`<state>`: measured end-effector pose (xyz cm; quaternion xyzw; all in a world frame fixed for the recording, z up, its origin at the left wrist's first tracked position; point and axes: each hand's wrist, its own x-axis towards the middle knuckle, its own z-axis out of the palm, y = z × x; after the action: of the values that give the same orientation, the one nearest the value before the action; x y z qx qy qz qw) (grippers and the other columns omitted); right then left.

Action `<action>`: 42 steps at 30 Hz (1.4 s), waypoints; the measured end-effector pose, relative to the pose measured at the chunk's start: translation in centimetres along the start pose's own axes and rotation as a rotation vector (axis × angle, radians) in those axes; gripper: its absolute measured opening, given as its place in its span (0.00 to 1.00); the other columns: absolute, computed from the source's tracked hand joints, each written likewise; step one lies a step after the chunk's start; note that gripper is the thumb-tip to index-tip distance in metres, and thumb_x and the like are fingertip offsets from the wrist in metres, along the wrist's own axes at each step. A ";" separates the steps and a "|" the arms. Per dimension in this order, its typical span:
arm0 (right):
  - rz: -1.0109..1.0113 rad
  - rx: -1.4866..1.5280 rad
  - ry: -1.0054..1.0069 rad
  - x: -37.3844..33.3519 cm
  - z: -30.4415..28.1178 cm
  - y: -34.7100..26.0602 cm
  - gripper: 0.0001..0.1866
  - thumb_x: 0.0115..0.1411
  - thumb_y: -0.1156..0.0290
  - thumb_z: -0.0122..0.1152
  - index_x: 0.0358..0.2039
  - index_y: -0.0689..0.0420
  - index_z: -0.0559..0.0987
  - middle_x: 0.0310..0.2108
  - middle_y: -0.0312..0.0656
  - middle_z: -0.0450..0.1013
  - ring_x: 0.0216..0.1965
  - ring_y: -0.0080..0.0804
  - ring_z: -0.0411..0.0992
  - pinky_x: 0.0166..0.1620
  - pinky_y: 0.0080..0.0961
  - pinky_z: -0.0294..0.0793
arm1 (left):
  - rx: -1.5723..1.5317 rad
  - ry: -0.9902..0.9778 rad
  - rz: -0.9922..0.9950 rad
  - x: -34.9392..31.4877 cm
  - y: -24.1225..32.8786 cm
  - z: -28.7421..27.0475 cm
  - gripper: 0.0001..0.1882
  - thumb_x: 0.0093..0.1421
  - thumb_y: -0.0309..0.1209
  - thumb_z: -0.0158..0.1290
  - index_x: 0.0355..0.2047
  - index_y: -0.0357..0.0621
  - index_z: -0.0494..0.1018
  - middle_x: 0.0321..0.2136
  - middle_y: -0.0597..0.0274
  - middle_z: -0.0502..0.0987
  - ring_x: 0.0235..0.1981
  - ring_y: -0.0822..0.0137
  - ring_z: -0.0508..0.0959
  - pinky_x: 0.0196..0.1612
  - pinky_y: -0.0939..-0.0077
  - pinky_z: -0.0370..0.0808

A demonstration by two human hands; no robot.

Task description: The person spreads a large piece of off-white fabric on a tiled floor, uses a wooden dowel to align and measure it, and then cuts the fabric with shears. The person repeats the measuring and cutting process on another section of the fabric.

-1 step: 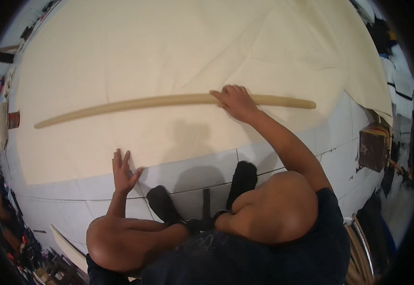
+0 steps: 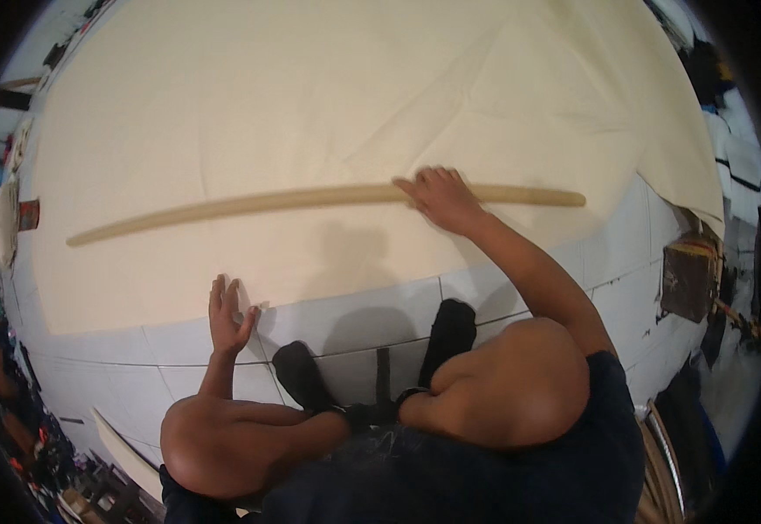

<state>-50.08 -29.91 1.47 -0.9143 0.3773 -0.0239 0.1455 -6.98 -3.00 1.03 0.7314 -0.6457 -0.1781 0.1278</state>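
A long tan pole [image 2: 310, 197], rounded at its ends, lies crosswise on a wide cream-coloured cloth [image 2: 258, 96]. My right hand [image 2: 441, 199] is closed over the pole to the right of its middle, fingers over the far side and thumb pointing left. The stretch of pole beneath the palm is hidden. Well nearer to me, my left hand [image 2: 230, 316] lies at the cloth's near edge with fingers spread and nothing in it. It is apart from the pole.
Pale floor tiles [image 2: 371, 306] show between the cloth and my dark-covered feet [image 2: 452, 339]. Creases [image 2: 415, 122] cross the cloth beyond my right hand. A worn brown box [image 2: 690, 278] stands at the right, and mixed clutter lines both sides.
The pole and my right hand have shifted slightly toward me over the cloth. My left hand has stayed at the cloth's near edge.
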 end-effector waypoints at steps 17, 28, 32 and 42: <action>-0.168 -0.084 0.050 -6.1 0.1 -4.0 0.28 0.59 0.60 0.60 0.61 0.38 0.70 0.39 0.45 0.71 0.41 0.43 0.71 0.42 0.39 0.71 | -0.028 0.529 -0.403 1.2 -5.1 0.4 0.31 0.65 0.39 0.51 0.62 0.33 0.59 0.62 0.35 0.56 0.64 0.43 0.57 0.66 0.49 0.52; 0.728 0.008 -0.016 -2.6 -0.7 3.9 0.31 0.66 0.57 0.51 0.68 0.37 0.57 0.37 0.50 0.72 0.38 0.51 0.75 0.40 0.50 0.76 | 0.178 0.169 -0.234 4.7 -1.0 3.5 0.43 0.62 0.53 0.50 0.68 0.35 0.51 0.68 0.31 0.46 0.69 0.34 0.45 0.69 0.40 0.40; 0.867 0.139 0.164 -5.5 -1.8 8.8 0.30 0.69 0.62 0.44 0.70 0.47 0.53 0.36 0.59 0.75 0.39 0.58 0.75 0.41 0.51 0.74 | 0.171 0.180 -0.243 4.5 -0.8 3.5 0.44 0.61 0.53 0.51 0.68 0.35 0.53 0.68 0.30 0.47 0.69 0.33 0.46 0.69 0.40 0.40; 0.735 0.155 0.218 0.5 -4.4 4.5 0.32 0.69 0.60 0.45 0.71 0.44 0.50 0.44 0.59 0.73 0.45 0.57 0.73 0.47 0.50 0.72 | 0.138 0.174 -0.244 5.0 -1.2 3.0 0.44 0.62 0.56 0.49 0.67 0.36 0.53 0.68 0.31 0.46 0.70 0.34 0.45 0.69 0.40 0.38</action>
<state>-53.50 -34.38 4.33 -0.6964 0.6902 -0.0957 0.1718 -6.71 -7.67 -2.64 0.8242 -0.5492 -0.0836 0.1100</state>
